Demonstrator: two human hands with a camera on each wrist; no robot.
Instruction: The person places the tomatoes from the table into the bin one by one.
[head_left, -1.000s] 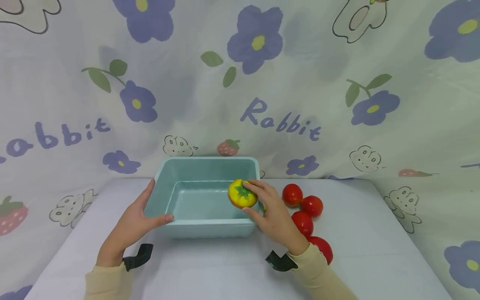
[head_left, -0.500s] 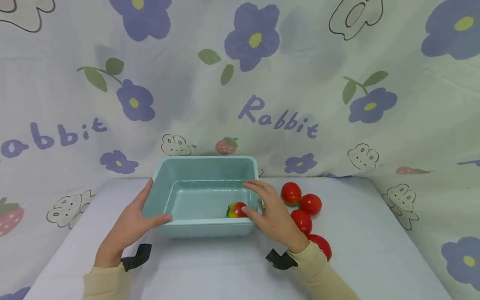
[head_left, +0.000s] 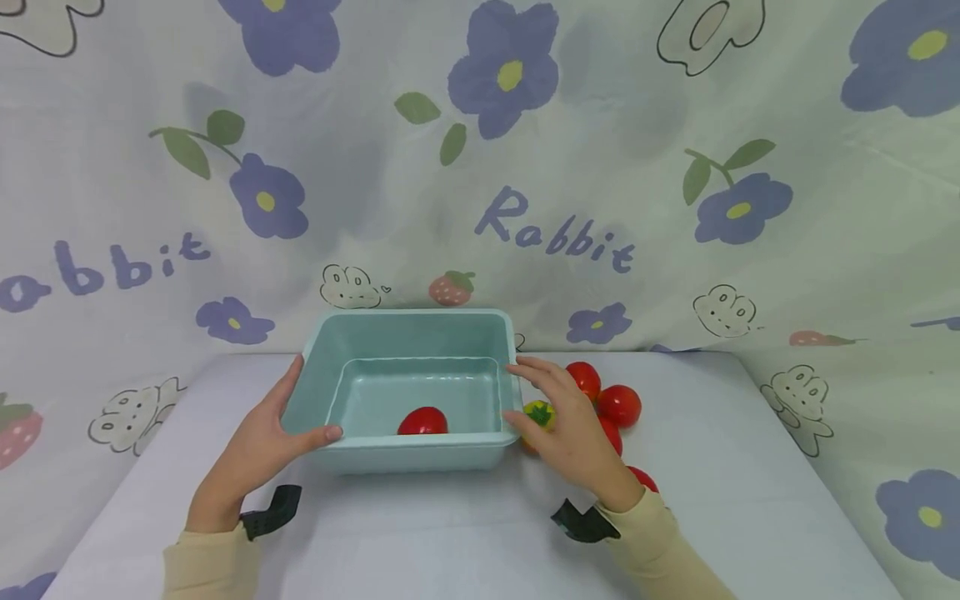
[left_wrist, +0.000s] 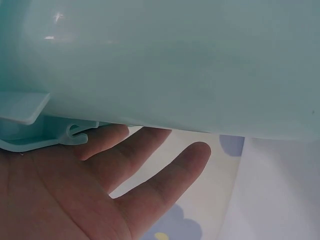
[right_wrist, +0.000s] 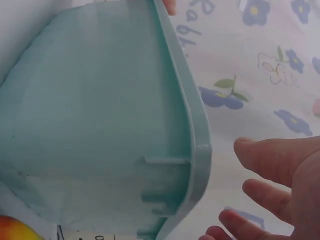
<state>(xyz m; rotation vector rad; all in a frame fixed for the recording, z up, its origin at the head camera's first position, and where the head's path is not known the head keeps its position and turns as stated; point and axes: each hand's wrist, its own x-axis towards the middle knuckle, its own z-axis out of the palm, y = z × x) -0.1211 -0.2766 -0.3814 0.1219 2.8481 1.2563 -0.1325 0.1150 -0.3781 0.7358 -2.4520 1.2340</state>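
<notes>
Released tomato [head_left: 423, 422] rolled left in bin [head_left: 397, 442], red side showing; right hand [head_left: 573, 433] shifted right, uncovering more of yellow tomato [head_left: 539, 414].

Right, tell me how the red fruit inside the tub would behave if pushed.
The red fruit would probably roll, since its top is rounded. It may feel slippery, given its glossy skin. The tub, with raised walls, would likely contain it.

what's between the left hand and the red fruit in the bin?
The bin's left wall, then bare bin floor, between left hand and red fruit. Shows in the head view.
</notes>
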